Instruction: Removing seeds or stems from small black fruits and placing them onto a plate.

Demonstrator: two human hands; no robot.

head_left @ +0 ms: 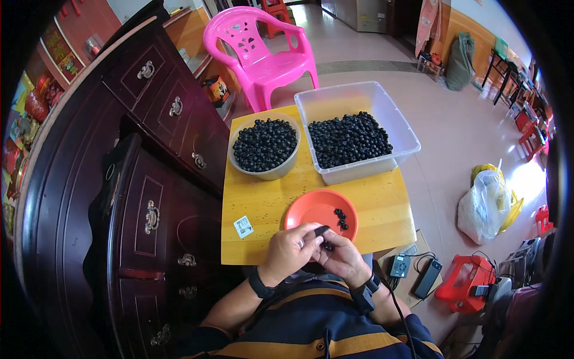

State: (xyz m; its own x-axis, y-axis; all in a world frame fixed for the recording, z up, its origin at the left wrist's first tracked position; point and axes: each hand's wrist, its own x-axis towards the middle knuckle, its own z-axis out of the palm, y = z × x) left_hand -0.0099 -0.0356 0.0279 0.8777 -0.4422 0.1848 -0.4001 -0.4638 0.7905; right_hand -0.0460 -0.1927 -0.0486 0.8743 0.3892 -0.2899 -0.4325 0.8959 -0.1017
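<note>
Both hands meet over the near rim of an orange plastic dish. My left hand is closed, its fingertips pressed against a small dark piece whose kind I cannot make out. Curled beside it, my right hand holds a few black beads by its fingers. Several loose black beads lie on the right side of the dish. Behind it stand a round tub and a clear rectangular bin, both heaped with round, shiny black beads.
A yellow wooden table carries everything, with dark specks and a white label. Dark drawers stand close on the left. Beyond are a pink chair, a bulging plastic bag, a red stool and corded black devices.
</note>
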